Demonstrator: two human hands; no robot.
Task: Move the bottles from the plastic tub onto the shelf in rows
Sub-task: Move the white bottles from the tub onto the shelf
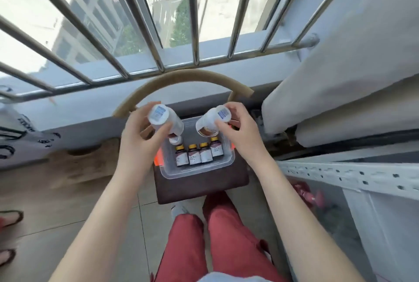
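Red trousers (229, 236) fill the bottom centre of the frame, with both forearms reaching up from them to the middle.

The left hand (141, 141) is curled round one white bottle (163, 118), thumb across its side. The right hand (242, 132) pinches a second white bottle (212, 119) between thumb and fingertips. Both bottles are tilted with their flat ends toward the camera, and both hang just above the far end of the plastic tub (192, 176).

Below them in the tub, four brown bottles (194, 157) with gold caps stand in a row. A small white bottle (175, 139) sits just beside the left hand's thumb. The tub rests on a dark chair seat (204, 187), and the white perforated shelf (353, 176) lies at the right edge, well apart from both hands.

The main risk, as I judge it, is the right hand's light pinch on a smooth, tilted bottle. If it slipped, the bottle would fall onto the brown row and could topple or crack those bottles. Carrying two bottles at once leaves no free hand to steady the tub, so a knock from a wrist could shift it on the seat. Swinging both arms across to the shelf could also make the bottles collide.

Each white bottle has a blue-and-white sticker on its end that looks like a barcode, but its print is too small to read. The brown bottles' white-and-maroon labels are also illegible. Black lettering on the white surface at the left edge is too distorted to make out.
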